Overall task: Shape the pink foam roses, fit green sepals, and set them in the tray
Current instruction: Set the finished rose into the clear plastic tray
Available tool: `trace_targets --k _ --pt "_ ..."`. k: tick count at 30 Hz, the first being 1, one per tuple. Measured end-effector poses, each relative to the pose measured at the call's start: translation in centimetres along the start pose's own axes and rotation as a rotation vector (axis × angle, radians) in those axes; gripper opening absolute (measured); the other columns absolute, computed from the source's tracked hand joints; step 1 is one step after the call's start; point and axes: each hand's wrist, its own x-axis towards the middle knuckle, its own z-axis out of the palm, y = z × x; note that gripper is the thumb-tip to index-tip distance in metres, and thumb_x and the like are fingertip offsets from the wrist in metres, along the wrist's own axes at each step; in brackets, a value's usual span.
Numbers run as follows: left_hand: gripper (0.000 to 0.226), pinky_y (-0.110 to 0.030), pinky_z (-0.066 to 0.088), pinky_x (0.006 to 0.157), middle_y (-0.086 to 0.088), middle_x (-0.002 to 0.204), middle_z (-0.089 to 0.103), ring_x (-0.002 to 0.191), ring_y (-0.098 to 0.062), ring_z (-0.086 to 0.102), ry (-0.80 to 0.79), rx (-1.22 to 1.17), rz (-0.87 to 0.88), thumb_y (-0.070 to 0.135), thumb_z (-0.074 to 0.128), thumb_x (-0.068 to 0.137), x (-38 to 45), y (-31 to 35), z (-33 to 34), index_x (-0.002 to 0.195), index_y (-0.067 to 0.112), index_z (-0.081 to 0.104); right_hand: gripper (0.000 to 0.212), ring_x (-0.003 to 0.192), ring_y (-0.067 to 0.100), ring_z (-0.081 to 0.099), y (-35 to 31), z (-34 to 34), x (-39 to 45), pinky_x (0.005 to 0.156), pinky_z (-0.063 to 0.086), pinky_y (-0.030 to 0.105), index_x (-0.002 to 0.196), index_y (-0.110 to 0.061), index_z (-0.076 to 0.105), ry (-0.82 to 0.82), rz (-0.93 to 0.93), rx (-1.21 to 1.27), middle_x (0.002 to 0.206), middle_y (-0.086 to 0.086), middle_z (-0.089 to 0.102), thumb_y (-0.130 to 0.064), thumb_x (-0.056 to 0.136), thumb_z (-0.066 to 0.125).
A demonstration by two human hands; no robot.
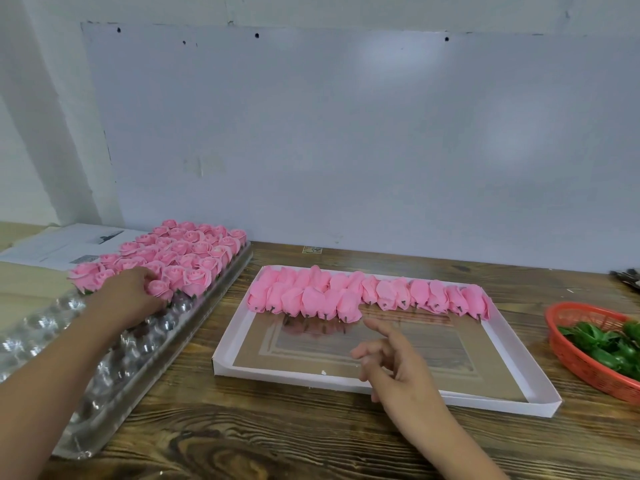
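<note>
Looks like the fetch step: left hand (133, 294) curls round a rose (160, 289) in the clear tray (145, 344) far left, right hand (391, 362) loose & empty over the white tray (346, 377); next, prob. lift w/o crushing.

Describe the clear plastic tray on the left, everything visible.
The clear plastic tray is long, shiny and moulded into rows of round cups. It lies flat on the wooden table, angled away leftward. Its far half holds upright pink roses; the near cups look empty. The left hand reaches onto it at the front roses.
</note>
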Motion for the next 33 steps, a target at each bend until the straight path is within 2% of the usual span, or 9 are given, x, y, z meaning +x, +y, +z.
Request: trace_targets --k 3,5,8,11,15,18,21,26,33 --pt "0.068 -0.029 0.053 0.051 -0.015 0.116 0.069 0.05 -0.015 0.068 -0.037 0.035 0.007 0.012 0.081 0.077 -1.7 0.9 -0.8 0.138 0.011 0.051 0.054 0.072 0.007 0.058 -0.2 0.0 0.0 0.063 0.048 0.034 0.122 -0.043 0.051 -0.004 0.005 -0.012 0.094 -0.01 0.07 0.003 0.093 0.055" --pt "0.073 -0.036 0.058 0.07 -0.014 0.128 0.066 0.08 -0.022 0.072 -0.031 0.176 0.006 0.02 0.082 0.078 -3.1 1.6 -1.4 0.143 0.013 0.048 0.051 0.075 0.007 0.061 -0.3 0.0 0.0 0.066 0.049 0.034 0.122 -0.041 0.052 -0.005 0.001 -0.025 0.094 -0.011 0.07 0.001 0.094 0.054" --pt "0.052 -0.039 0.057 0.081 -0.006 0.111 0.072 0.084 -0.022 0.066 0.074 0.188 0.033 0.035 0.072 0.087 -5.7 3.5 -2.2 0.134 0.019 0.056 0.049 0.079 0.008 0.062 -0.4 0.0 0.0 0.07 0.048 0.034 0.122 -0.041 0.053 -0.007 0.0 -0.027 0.095 -0.01 0.069 -0.001 0.094 0.053" --pt "0.018 -0.034 0.056 0.077 0.012 0.093 0.07 0.077 -0.007 0.063 0.075 -0.092 0.248 0.038 0.066 0.092 -9.9 7.7 -0.8 0.11 0.04 0.064 0.048 0.076 0.01 0.06 -0.4 0.0 0.0 0.07 0.049 0.037 0.121 -0.042 0.054 -0.002 0.0 -0.018 0.095 -0.008 0.07 -0.002 0.094 0.054" --pt "0.008 -0.017 0.049 0.082 0.027 0.092 0.063 0.088 0.013 0.056 -0.247 -0.26 0.612 0.045 0.066 0.09 -14.7 12.5 3.8 0.097 0.043 0.067 0.049 0.072 0.012 0.058 -0.2 0.0 0.0 0.067 0.048 0.039 0.12 -0.04 0.056 0.01 0.004 0.007 0.095 -0.006 0.07 0.001 0.092 0.056" --pt "0.027 -0.01 0.036 0.079 0.03 0.096 0.053 0.093 0.011 0.051 -0.335 -0.164 0.824 0.057 0.059 0.089 -15.8 13.7 7.4 0.107 0.037 0.064 0.048 0.071 0.01 0.058 -0.4 0.1 0.0 0.067 0.047 0.038 0.12 -0.037 0.057 0.014 0.004 0.028 0.094 -0.005 0.07 0.002 0.092 0.056" --pt "0.022 -0.017 0.036 0.072 0.021 0.091 0.051 0.086 0.001 0.051 -0.236 -0.07 0.921 0.051 0.048 0.095 -15.8 13.8 9.2 0.097 0.033 0.061 0.046 0.068 0.005 0.057 -0.4 0.2 0.1 0.067 0.047 0.037 0.118 -0.036 0.058 0.016 -0.006 0.014 0.093 -0.007 0.071 0.002 0.092 0.056" --pt "0.022 -0.02 0.034 0.07 0.017 0.086 0.053 0.083 -0.004 0.052 -0.18 -0.073 0.938 0.046 0.047 0.098 -15.5 13.6 10.0 0.088 0.03 0.058 0.036 0.069 0.002 0.059 -0.3 0.5 0.6 0.062 0.041 0.01 0.102 -0.035 0.06 0.101 -0.044 -0.12 0.087 -0.015 0.069 -0.002 0.088 0.06" --pt "0.027 -0.023 0.044 0.081 0.016 0.1 0.064 0.094 -0.004 0.057 -0.152 -0.119 0.914 0.045 0.048 0.098 -15.8 13.5 10.3 0.107 0.031 0.069 0.017 0.075 0.002 0.058 -0.8 0.0 5.2 0.062 0.041 0.013 0.084 -0.03 0.054 0.12 0.074 -0.413 0.086 -0.014 0.062 -0.015 0.083 0.063"
